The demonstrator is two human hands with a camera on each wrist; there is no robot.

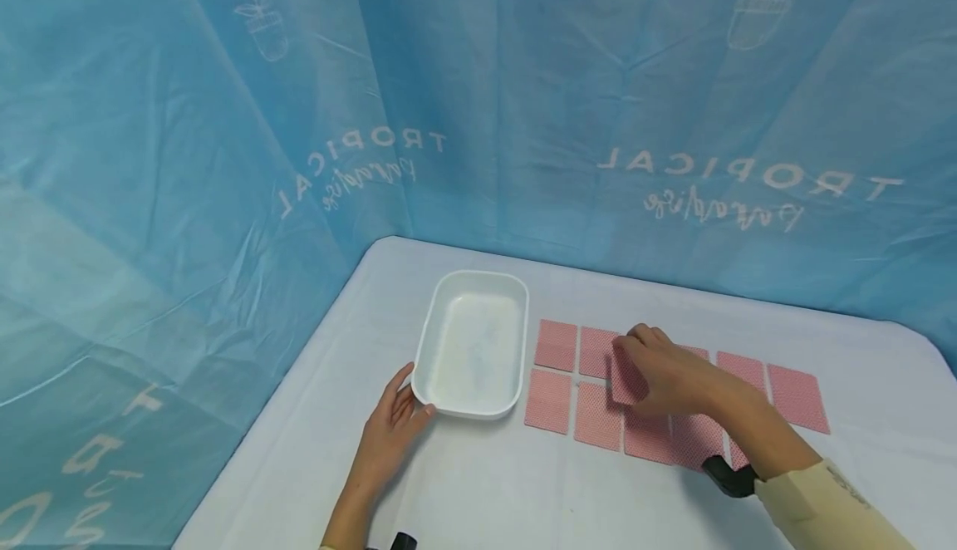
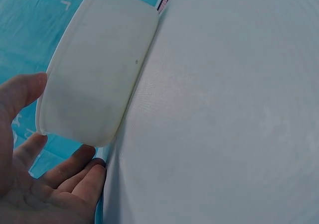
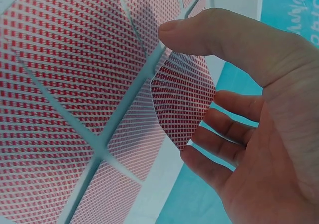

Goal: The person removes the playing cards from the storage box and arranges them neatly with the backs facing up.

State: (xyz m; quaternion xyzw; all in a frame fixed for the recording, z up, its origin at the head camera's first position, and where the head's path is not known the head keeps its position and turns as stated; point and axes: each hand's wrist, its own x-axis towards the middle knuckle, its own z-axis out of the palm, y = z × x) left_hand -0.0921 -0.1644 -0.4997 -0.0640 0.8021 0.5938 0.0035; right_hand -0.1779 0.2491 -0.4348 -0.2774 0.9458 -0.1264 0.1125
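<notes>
The right hand (image 1: pixel 669 374) holds a playing card (image 1: pixel 626 377) above the rows of cards. In the right wrist view this card (image 3: pixel 187 94) shows its red-and-white patterned back and bows between the thumb and the fingertips. Below it, face-down playing cards (image 1: pixel 547 400) with the same backs lie in two rows, partly covered by the hand and forearm. At its near left corner, a white rectangular container (image 1: pixel 469 413) is held by the left hand (image 1: pixel 389 429). In the left wrist view the thumb touches the container's rim, with other fingers along its outer wall (image 2: pixel 94 69).
Everything lies on a table with a white cloth (image 1: pixel 478 483). The container stands just left of the cards. Blue printed curtains (image 1: pixel 553 101) hang along the table's back and left edges. A dark wrist-worn device (image 1: pixel 728 477) sits under the right wrist, close above the near cards.
</notes>
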